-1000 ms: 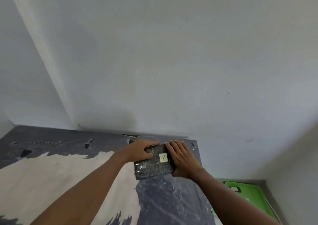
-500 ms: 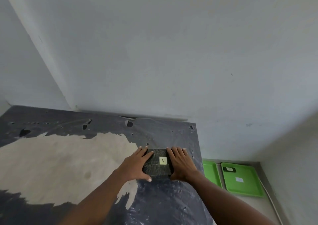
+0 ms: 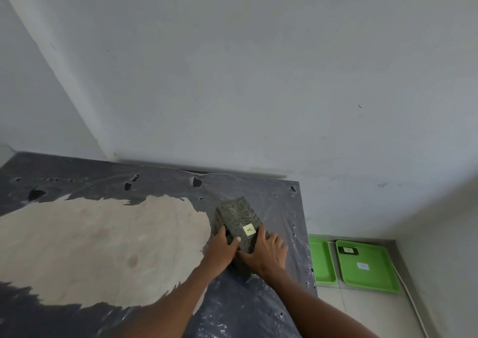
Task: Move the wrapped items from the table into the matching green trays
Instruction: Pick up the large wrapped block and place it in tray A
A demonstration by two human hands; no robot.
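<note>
A dark wrapped block (image 3: 238,216) with a small yellow label marked A (image 3: 249,229) is tilted up over the right part of the table (image 3: 103,247). My left hand (image 3: 223,244) grips its left near side, thumb across the front. My right hand (image 3: 266,253) grips its right near side. Two green trays lie on the floor to the right of the table: a narrow-looking one (image 3: 322,262) partly hidden by the table edge, and a wider one (image 3: 367,265) holding a small dark wrapped item (image 3: 348,250) and a white label.
The table is covered with torn dark plastic sheet (image 3: 258,306) around a bare beige patch. White walls meet in a corner behind it. A pale cable (image 3: 411,296) runs along the floor by the right wall.
The block has been turned from lying crosswise to pointing away from me and tipped up. Both hands shifted to its near end. The camera tilted down, showing more of the trays.
</note>
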